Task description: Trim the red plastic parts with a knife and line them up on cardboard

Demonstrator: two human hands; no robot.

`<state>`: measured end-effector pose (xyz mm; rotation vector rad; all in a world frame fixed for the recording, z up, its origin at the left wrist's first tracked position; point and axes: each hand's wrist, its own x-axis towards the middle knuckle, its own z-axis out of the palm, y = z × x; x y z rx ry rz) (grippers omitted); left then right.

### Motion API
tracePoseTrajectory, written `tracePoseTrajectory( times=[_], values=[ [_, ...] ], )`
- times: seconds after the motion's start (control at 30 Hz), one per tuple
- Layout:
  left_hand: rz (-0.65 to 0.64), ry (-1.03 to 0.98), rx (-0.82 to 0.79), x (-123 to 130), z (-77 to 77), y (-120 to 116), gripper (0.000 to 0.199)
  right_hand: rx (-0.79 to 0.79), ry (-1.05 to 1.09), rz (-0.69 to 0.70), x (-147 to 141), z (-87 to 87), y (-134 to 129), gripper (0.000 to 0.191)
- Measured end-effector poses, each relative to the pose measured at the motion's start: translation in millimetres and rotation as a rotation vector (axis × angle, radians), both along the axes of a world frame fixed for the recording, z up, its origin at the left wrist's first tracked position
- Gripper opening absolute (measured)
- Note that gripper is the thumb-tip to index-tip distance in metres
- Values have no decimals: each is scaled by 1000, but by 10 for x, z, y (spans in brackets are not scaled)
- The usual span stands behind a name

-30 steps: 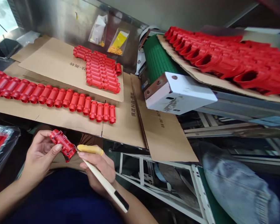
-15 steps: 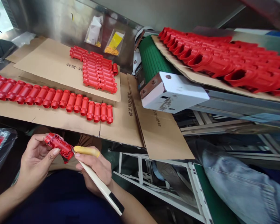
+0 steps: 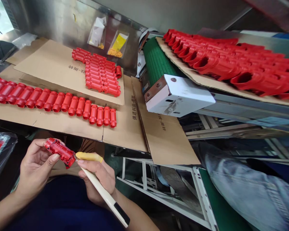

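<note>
Low in front of my body, my left hand pinches a red plastic housing between thumb and fingers. The housing is tilted, with its open, ribbed side showing and one end toward my right hand. My right hand is closed round the long cream handle of a trimming knife, whose far end is black. A yellow finger cot covers my right index finger. The knife's small metal tip is at the housing's right end, mostly hidden by the finger; whether it touches cannot be made out.
A row of red housings lines the cardboard; more housings lie in a block behind. Two plastic bags lean at the back. To the right stand a green conveyor carrying red parts and a person's denim-clad leg.
Both hands have shifted very slightly, and the housing has moved a little left. The knife tip remains by the housing's right end.
</note>
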<state>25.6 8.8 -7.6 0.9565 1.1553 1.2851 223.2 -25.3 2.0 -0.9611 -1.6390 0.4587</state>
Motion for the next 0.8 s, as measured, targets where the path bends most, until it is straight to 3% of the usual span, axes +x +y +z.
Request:
tracePoseTrajectory(
  times=[0.17, 0.3, 0.53, 0.67, 0.8],
  values=[
    [-12, 3, -2, -19, 20, -2, 32, -4, 5, -10, 4, -17, -19, 24],
    [4, 65, 7, -10, 64, -14, 33, -55, 12, 92, 84, -15, 59, 19],
    [-51, 40, -66, -8, 62, 73, 33, 165, -495, 191, 303, 9, 217, 22],
    [-50, 2, -84, -5, 52, 100, 36, 58, -332, 224, 295, -38, 218, 20],
    [-5, 124, 98, 19, 74, 92, 29, -231, 41, 248, 248, -23, 205, 12]
  ],
)
